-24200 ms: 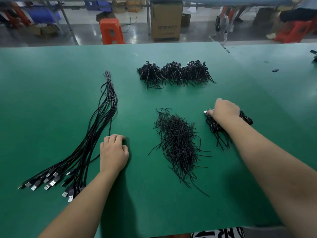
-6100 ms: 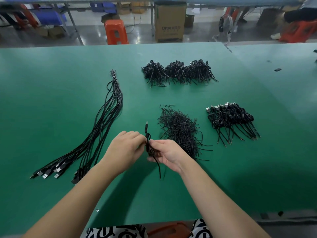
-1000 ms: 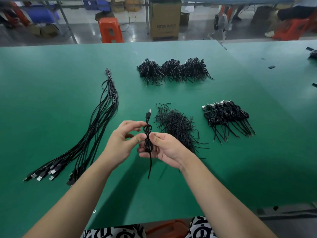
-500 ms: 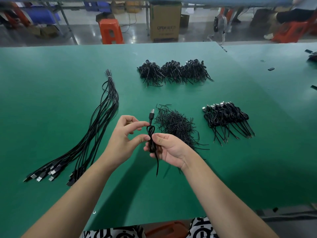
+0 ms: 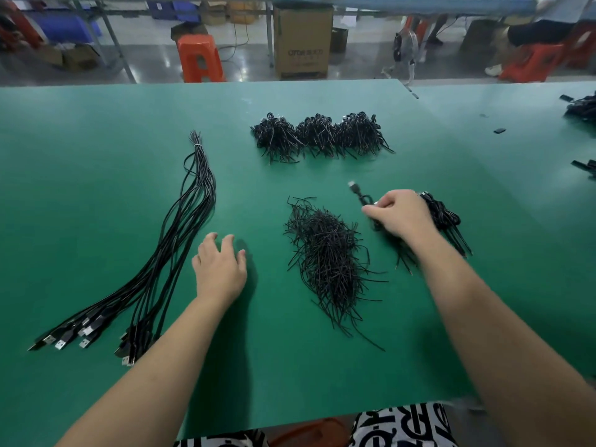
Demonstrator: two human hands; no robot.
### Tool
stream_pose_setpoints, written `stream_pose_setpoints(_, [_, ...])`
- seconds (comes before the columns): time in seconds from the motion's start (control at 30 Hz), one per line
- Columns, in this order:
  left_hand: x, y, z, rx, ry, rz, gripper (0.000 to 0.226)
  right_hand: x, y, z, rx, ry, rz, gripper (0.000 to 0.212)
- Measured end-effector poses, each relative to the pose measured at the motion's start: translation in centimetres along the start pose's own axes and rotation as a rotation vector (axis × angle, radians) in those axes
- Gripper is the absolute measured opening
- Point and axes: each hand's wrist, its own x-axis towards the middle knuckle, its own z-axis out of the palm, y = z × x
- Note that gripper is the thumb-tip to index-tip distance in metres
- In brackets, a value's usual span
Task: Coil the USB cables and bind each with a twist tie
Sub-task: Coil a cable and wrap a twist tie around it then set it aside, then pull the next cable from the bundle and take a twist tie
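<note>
Right hand (image 5: 401,217), centre-right of frame, pinches a coiled, tied black USB cable (image 5: 362,196), plug up, beside the finished bundle row (image 5: 446,217), prob. to add it. Left hand (image 5: 221,269), fingers relaxed, empty, nears loose straight black cables (image 5: 180,230) at left.

Views: one. Head-worn wide-angle camera, set above the near edge of the green tabletop (image 5: 96,156), facing forward and steeply down. Near field: both forearms enter from the bottom corners, hands at mid-frame; patterned clothing shows at the bottom edge. Far field: the tabletop's far edge lies high in frame, with the floor, an orange stool (image 5: 200,58) and a cardboard box (image 5: 303,43) beyond. Straight lines bow toward the frame edges. No second view, so no shared area.
</note>
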Motion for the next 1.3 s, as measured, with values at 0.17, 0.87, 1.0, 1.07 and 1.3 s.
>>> stream_pose_setpoints(0.17, [-0.5,0.3,1.7,0.081,0.067,0.024,0.038,5.9,4.7,-3.5,-0.247,0.059,0.185,0.04])
stream_pose_setpoints(0.87, [-0.5,0.4,2.6,0.126,0.172,0.019,0.033,10.2,9.0,-3.9,-0.398,0.048,0.313,0.054])
stream_pose_setpoints(1.0, [-0.4,0.2,2.6,0.127,0.167,0.021,0.034,9.5,6.2,-3.1,-0.282,0.117,0.099,0.033])
stream_pose_setpoints(1.07, [-0.4,0.2,2.5,0.132,0.156,0.018,0.036,8.7,3.7,-1.8,-0.188,0.155,-0.036,0.025])
stream_pose_setpoints(1.3, [-0.6,0.2,2.3,0.116,0.161,0.03,0.035,0.8,-5.7,7.9,0.046,0.052,-0.342,0.021])
